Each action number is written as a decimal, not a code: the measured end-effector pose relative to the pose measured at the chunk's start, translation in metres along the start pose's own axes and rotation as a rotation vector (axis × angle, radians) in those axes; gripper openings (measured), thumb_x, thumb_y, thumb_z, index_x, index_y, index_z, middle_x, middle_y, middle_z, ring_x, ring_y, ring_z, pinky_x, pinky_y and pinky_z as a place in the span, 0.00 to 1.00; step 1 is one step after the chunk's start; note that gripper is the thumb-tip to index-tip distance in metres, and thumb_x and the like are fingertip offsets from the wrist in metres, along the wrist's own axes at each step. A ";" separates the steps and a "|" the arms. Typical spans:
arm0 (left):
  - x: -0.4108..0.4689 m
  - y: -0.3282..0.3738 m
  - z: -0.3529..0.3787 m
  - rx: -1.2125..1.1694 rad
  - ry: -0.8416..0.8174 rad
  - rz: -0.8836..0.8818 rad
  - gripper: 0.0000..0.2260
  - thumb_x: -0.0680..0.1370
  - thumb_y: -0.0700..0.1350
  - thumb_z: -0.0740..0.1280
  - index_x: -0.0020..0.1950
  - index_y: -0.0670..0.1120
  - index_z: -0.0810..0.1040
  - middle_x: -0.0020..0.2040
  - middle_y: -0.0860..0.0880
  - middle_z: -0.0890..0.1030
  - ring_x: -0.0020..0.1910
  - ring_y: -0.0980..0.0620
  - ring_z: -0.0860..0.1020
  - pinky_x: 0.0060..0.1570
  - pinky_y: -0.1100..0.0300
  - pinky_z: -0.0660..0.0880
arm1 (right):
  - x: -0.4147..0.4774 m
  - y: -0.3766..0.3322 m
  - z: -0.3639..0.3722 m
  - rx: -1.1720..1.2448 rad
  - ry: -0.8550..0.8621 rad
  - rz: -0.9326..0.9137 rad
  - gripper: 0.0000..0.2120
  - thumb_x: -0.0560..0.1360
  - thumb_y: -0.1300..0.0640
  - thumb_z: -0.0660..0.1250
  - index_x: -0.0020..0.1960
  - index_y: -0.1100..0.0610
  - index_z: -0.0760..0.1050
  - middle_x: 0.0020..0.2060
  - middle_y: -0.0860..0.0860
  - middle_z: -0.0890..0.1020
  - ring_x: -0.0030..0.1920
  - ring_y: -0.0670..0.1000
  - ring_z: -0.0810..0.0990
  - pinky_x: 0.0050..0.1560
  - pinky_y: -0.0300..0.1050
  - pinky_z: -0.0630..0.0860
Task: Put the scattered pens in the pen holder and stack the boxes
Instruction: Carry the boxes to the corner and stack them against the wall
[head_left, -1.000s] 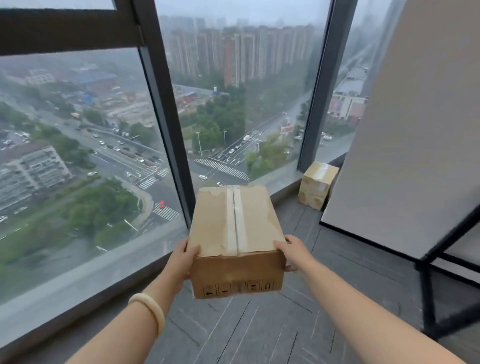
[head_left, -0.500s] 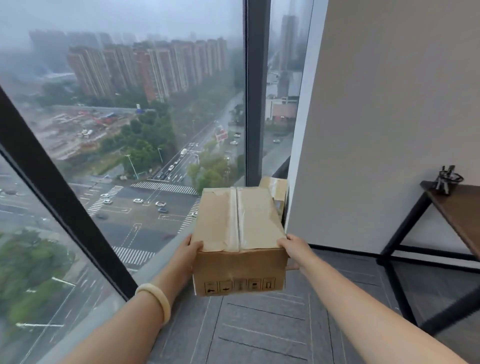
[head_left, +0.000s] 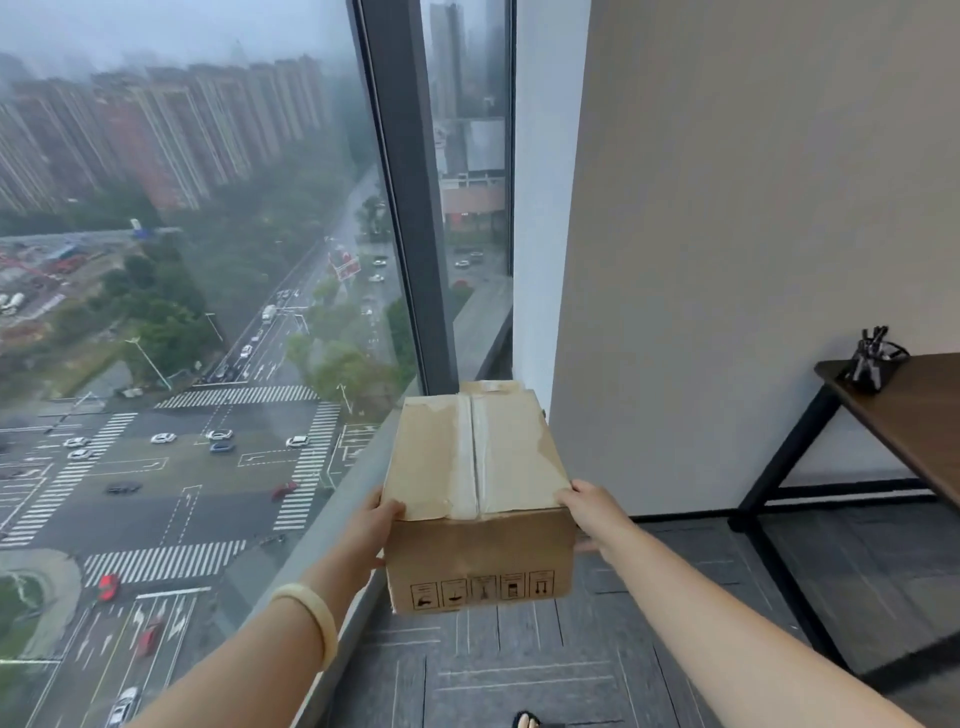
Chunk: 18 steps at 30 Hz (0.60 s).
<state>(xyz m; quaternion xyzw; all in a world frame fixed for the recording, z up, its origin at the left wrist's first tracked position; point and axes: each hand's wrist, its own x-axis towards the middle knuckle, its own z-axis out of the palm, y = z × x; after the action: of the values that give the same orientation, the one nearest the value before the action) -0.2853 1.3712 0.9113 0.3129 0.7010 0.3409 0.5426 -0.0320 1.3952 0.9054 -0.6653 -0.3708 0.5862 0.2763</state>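
Window corner, carpet floor | step: stacking boxes | carried box aloft, just before second box in corner | grip: left hand, right hand clasp its sides, thumbs on top | next, judged: lift over, lower squarely.

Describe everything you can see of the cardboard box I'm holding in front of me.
The cardboard box is brown, closed, its top flaps sealed along the middle seam with clear tape; the top layer is scuffed and torn. Five black handling symbols run low on the near side. It hangs roughly level in the air near the window, left hand gripping its left side, right hand its right.
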 end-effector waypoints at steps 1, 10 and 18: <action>0.023 0.009 0.003 -0.002 0.000 -0.006 0.17 0.80 0.43 0.55 0.69 0.50 0.66 0.55 0.46 0.73 0.55 0.46 0.70 0.54 0.46 0.69 | 0.024 -0.009 0.000 0.006 -0.009 0.006 0.11 0.75 0.60 0.57 0.55 0.57 0.74 0.45 0.54 0.77 0.42 0.51 0.76 0.45 0.48 0.78; 0.208 0.107 0.031 0.003 -0.014 -0.053 0.18 0.81 0.43 0.56 0.72 0.50 0.65 0.58 0.48 0.71 0.57 0.47 0.69 0.56 0.46 0.69 | 0.215 -0.115 -0.007 -0.052 0.017 0.061 0.12 0.75 0.62 0.57 0.56 0.55 0.73 0.47 0.54 0.76 0.44 0.52 0.75 0.56 0.55 0.77; 0.388 0.175 0.036 0.071 -0.078 0.001 0.19 0.81 0.41 0.57 0.73 0.47 0.64 0.64 0.45 0.73 0.57 0.48 0.69 0.55 0.54 0.65 | 0.371 -0.179 0.012 0.020 0.064 0.096 0.12 0.75 0.61 0.57 0.56 0.54 0.74 0.46 0.53 0.78 0.43 0.51 0.76 0.43 0.45 0.77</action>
<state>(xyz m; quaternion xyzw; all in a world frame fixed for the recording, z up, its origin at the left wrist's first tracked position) -0.3220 1.7901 0.8359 0.3454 0.6907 0.3038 0.5580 -0.0597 1.8000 0.8336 -0.6979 -0.3235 0.5808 0.2663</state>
